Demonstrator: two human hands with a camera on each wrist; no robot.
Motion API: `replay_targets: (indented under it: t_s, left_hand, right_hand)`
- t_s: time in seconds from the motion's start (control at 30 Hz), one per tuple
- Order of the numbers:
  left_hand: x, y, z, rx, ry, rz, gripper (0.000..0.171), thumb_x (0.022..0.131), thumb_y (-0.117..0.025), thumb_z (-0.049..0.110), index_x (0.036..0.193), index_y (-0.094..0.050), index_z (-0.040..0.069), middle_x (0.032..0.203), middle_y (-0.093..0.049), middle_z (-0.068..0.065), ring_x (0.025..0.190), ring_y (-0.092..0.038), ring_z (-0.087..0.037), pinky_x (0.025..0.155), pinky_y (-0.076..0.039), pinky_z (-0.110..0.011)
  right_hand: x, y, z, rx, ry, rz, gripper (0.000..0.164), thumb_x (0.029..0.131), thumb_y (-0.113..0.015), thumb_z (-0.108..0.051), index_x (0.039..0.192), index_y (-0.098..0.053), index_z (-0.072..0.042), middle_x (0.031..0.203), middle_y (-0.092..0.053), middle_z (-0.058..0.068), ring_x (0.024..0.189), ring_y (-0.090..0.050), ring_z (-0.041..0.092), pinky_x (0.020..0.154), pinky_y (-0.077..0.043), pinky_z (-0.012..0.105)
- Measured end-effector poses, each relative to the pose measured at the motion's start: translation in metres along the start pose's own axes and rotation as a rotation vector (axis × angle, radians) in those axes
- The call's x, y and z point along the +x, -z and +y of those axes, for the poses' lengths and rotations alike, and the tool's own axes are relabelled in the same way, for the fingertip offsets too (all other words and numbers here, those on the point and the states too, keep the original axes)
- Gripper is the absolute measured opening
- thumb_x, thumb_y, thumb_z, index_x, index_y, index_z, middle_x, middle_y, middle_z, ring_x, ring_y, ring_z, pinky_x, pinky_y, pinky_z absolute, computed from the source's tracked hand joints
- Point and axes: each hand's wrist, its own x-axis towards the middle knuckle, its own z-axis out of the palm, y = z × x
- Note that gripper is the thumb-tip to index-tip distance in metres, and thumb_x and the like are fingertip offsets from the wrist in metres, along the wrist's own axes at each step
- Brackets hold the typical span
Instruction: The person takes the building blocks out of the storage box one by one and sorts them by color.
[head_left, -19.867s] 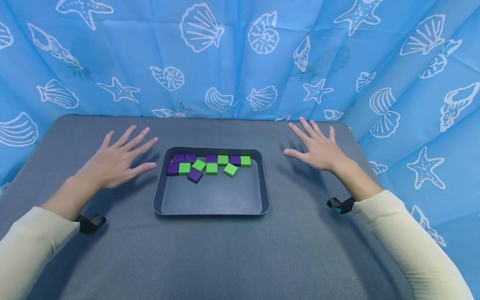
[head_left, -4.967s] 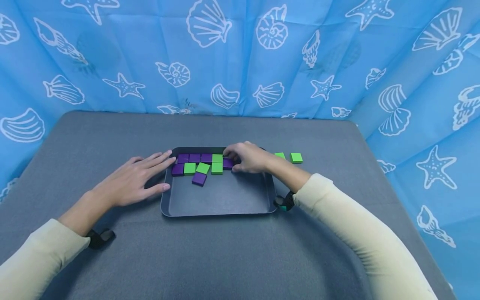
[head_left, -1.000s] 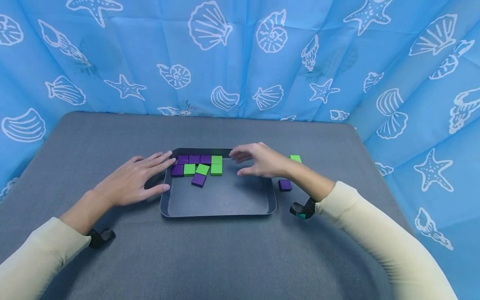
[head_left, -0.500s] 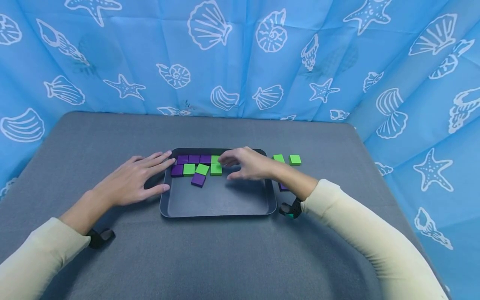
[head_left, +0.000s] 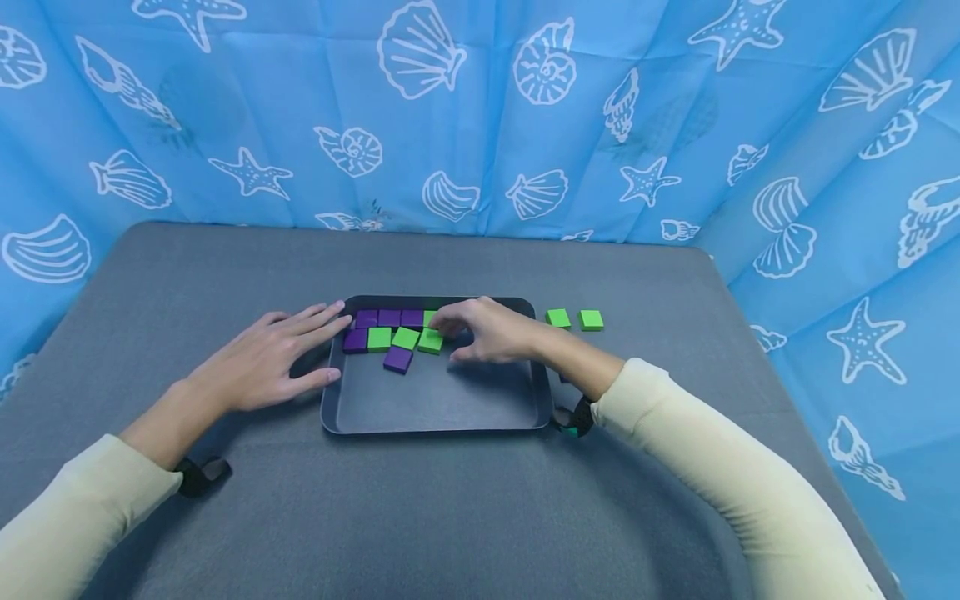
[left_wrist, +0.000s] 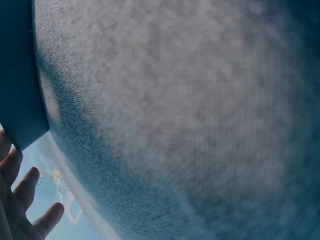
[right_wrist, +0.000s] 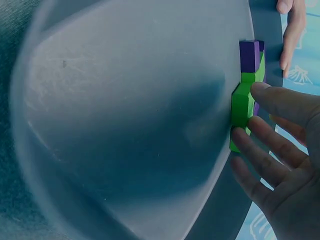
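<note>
A dark shallow tray [head_left: 442, 400] holds several small purple and green square blocks along its back left part. My right hand [head_left: 491, 332] reaches in from the right, fingertips at a green block [head_left: 431, 342] that sits slightly turned. The thumb stands a little apart from that block in the head view. In the right wrist view, thumb and fingers of the right hand [right_wrist: 287, 165] are spread around the green block [right_wrist: 241, 105]. My left hand [head_left: 266, 360] lies at the tray's left side, fingertips at the rim and fingers straight.
Two green blocks, one [head_left: 558, 318] and another [head_left: 591, 320], lie on the grey table [head_left: 450, 508] right of the tray. A purple block there is mostly hidden by the right forearm. A blue shell-print curtain [head_left: 480, 117] hangs behind the table.
Two green blocks, then a purple one, went from the tray to the table at right. Lately my right hand has moved left to the green block, which has turned slightly; the left hand stays put.
</note>
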Motion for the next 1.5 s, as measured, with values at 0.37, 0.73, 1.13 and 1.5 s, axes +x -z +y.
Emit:
replay_targets:
  t_s: [0.37,0.73,1.13,1.5]
  left_hand:
    - [0.001,-0.001,-0.001,-0.016,0.001,-0.014,0.078,0.097,-0.048,0.061,0.158,-0.029,0.017,0.164,-0.023,-0.010,0.146,-0.029,-0.036,0.109,-0.027,-0.067]
    - [0.000,-0.001,0.000,-0.027,0.006,-0.028,0.077,0.097,-0.047,0.061,0.159,-0.027,0.018,0.165,-0.021,-0.009,0.147,-0.028,-0.036,0.109,-0.026,-0.067]
    - [-0.001,-0.002,0.000,-0.032,0.011,-0.026,0.078,0.097,-0.047,0.061,0.159,-0.028,0.018,0.165,-0.021,-0.009,0.147,-0.029,-0.036,0.109,-0.026,-0.067]
    - [-0.001,-0.001,0.000,-0.039,0.017,-0.013,0.077,0.097,-0.049,0.061,0.158,-0.029,0.018,0.164,-0.023,-0.009,0.145,-0.032,-0.036,0.109,-0.027,-0.068]
  right_hand:
    - [0.007,-0.004,-0.004,-0.014,-0.016,0.009,0.052,0.087,-0.077,-0.009,0.135,-0.058,-0.006,0.129,-0.064,0.009,0.118,-0.061,0.022,0.104,-0.047,0.037]
    - [0.011,-0.008,-0.007,-0.024,-0.012,-0.012,0.053,0.087,-0.074,-0.002,0.137,-0.057,-0.007,0.136,-0.059,0.008,0.118,-0.060,0.019,0.104,-0.046,0.034]
    - [0.019,-0.002,-0.010,-0.057,-0.038,-0.093,0.052,0.089,-0.070,0.001,0.138,-0.056,-0.007,0.131,-0.062,0.007,0.114,-0.061,0.018,0.099,-0.049,0.031]
    - [0.022,-0.006,-0.010,-0.119,-0.031,-0.072,0.049,0.087,-0.076,-0.006,0.134,-0.059,-0.005,0.124,-0.065,0.008,0.113,-0.061,0.018,0.098,-0.049,0.031]
